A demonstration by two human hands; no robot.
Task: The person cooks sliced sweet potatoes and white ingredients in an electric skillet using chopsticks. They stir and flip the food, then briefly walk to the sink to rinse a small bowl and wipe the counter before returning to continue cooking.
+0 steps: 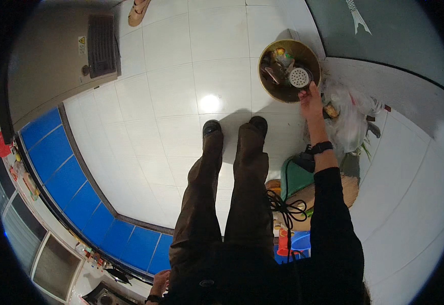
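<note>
My right hand (311,101) reaches out over the near rim of a round, yellowish-brown waste bin (262,82). Its fingers grip the side of a small round strainer (299,77), whose pale, perforated face points up towards me. Inside the bin lie mixed scraps and crumpled wrappers (282,57); the strainer hides part of them. My left hand (161,280) hangs low beside my left thigh at the bottom of the view. Its fingers are partly hidden, so whether it holds anything is unclear.
Clear plastic bags (348,118) lean by the wall right of the bin. Nearer me stand a green container (296,177) and a coiled black cable (288,206). A refrigerator-like cabinet (54,57) and blue-fronted kitchen units (58,152) line the left. Another person's sandalled foot (138,13) shows at the top.
</note>
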